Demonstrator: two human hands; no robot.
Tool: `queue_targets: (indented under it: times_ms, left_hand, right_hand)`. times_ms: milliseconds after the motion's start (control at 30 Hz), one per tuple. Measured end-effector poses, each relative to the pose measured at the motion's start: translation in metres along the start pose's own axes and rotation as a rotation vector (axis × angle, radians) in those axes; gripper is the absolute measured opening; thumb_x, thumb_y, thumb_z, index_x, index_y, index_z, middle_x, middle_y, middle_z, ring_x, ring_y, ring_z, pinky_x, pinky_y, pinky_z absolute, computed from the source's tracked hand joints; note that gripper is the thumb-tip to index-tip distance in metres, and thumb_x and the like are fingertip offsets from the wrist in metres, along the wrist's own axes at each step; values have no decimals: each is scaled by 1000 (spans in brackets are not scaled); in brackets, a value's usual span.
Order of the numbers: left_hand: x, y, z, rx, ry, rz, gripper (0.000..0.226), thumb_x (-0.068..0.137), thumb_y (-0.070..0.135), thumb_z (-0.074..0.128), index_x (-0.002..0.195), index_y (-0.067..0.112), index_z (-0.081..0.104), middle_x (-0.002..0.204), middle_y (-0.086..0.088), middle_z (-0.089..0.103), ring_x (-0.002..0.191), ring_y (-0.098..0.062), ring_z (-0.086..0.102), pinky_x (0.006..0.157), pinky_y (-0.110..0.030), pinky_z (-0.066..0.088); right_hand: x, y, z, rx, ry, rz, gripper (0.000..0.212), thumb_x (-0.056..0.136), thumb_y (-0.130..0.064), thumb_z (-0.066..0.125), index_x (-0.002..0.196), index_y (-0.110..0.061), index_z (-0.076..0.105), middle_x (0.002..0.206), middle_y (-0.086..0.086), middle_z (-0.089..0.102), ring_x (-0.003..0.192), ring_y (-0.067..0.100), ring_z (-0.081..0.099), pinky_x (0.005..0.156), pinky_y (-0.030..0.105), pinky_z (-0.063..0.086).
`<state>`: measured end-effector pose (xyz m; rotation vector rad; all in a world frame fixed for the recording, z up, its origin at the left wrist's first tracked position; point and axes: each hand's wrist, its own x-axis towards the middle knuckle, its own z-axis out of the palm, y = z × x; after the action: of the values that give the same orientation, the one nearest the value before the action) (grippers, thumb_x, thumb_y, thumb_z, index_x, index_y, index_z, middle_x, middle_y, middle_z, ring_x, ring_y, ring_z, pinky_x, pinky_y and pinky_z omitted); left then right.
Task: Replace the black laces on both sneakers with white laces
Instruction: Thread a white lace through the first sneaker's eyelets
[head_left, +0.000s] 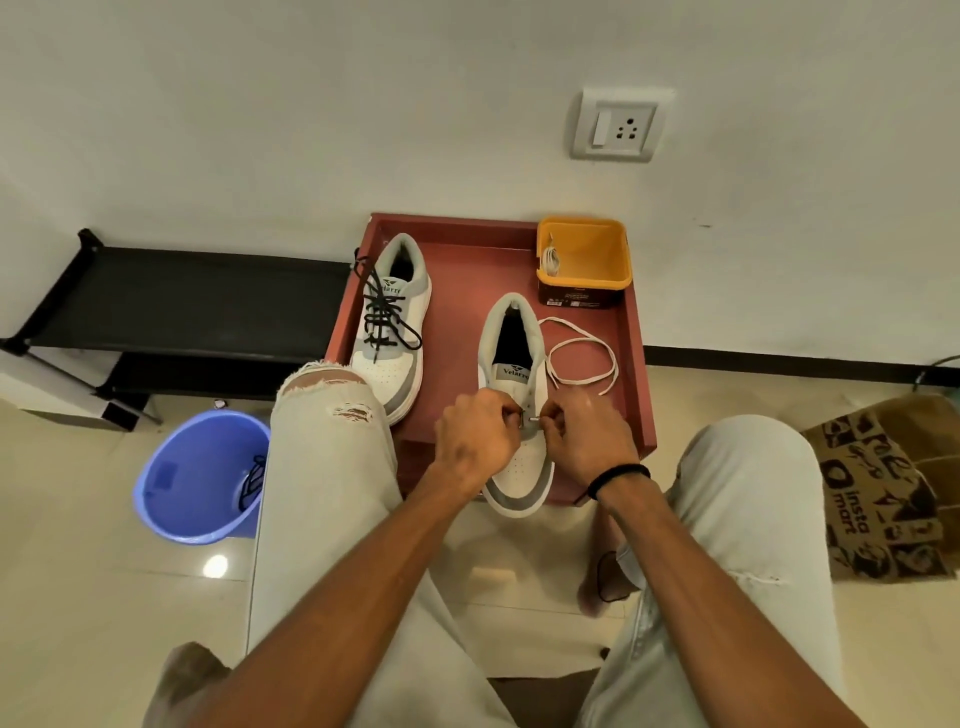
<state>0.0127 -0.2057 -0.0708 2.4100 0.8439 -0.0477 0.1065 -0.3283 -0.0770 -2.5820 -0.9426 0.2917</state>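
Now the near sneaker (519, 415) lies on the red tray (467, 270) with no black lace, and a white lace (582, 358) loops beside it. Left hand (475, 434) and right hand (584, 434) each pinch a lace tip at the lowest eyelets, fingers curled. Further left, the other sneaker (392, 322) keeps its black laces (382, 312). Behind stands a yellow tub (584, 262) holding another white lace.

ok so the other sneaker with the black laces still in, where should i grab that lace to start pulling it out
Pinch a loose end of the black lace near the collar of the left-hand sneaker, coming from above on its far side. The ends lie free and untied across the top, one trailing off the upper left and one over the right side, so either can probably be drawn out without lifting the shoe from the red tray.
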Motion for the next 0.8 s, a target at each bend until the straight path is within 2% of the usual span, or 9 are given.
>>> queue_targets:
  times_ms: [233, 367, 433, 567, 733, 800]
  left_hand:
    - [9, -5, 7, -87, -100, -6, 28, 101, 24, 55, 123, 25, 73, 116, -8, 75, 105, -34, 69, 91, -45, 57]
    - [16, -9, 8, -114, -155, 8, 24, 101, 25, 55, 118, 24, 73, 98, -8, 77, 96, -31, 72, 91, -47, 58]
    - [17, -9, 9, -108, -175, 16, 24, 100, 25, 56, 118, 24, 72, 95, -8, 76, 96, -30, 72, 91, -46, 58]
    - [19, -13, 11, -101, -184, 19, 23, 101, 24, 57, 120, 25, 70, 96, -8, 76, 96, -30, 72, 92, -47, 58]
    - [21, -13, 11, -85, -183, 21, 21, 100, 24, 58, 119, 22, 69, 96, -8, 76, 97, -30, 72, 92, -47, 58]
    - [20, -12, 11, -40, -168, 35, 20, 101, 28, 57, 117, 21, 66, 103, -7, 75, 100, -32, 71, 91, -46, 57]
  right_hand:
    - [0, -4, 8, -60, 10, -54, 11, 98, -18, 61, 99, -11, 69, 102, 6, 65, 85, 25, 62, 68, 34, 54]
    - [2, -4, 7, 2, 32, -51, 7, 97, -17, 63, 97, -12, 68, 101, 5, 64, 88, 24, 62, 72, 38, 56]
    - [1, -6, 7, 17, 48, -56, 6, 97, -18, 63, 99, -14, 67, 100, 3, 63, 88, 22, 61, 72, 36, 54]
    - [-4, -8, 14, -20, 30, -40, 9, 97, -19, 62, 101, -13, 67, 102, 4, 63, 90, 23, 60, 70, 35, 53]
    - [-2, -7, 15, 18, 29, -16, 9, 96, -18, 65, 101, -13, 71, 102, 7, 66, 90, 26, 64, 74, 41, 58]
    - [-2, -4, 17, 80, 35, -2, 9, 94, -16, 67, 102, -15, 71, 101, 6, 69, 91, 26, 66, 75, 44, 59]
